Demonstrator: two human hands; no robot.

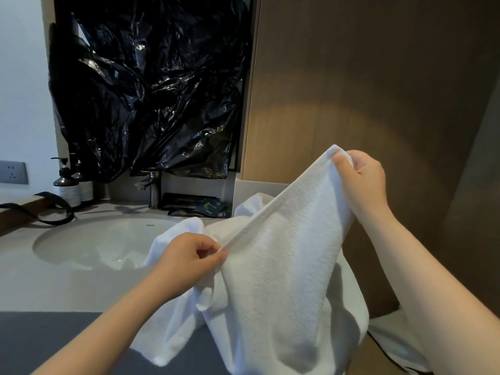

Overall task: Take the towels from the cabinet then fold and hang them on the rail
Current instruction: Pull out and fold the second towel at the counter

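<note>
A white towel [284, 266] hangs stretched between both hands over the right end of the vanity counter. My right hand [362, 182] pinches its upper corner, raised in front of the wooden cabinet panel [365, 90]. My left hand [189, 263] pinches the hemmed edge lower down, near the sink. The towel's lower part drapes over the counter's front edge, and more white towel cloth [254, 204] bunches behind it. No rail shows in this view.
A round sink [89, 242] is set in the grey counter [54, 288], with a faucet [151, 188] behind it. Pump bottles [67, 185] stand at back left by a wall socket [13, 172]. Black plastic sheeting [148, 90] covers the wall above. Dark sachets [205, 207] lie by the faucet.
</note>
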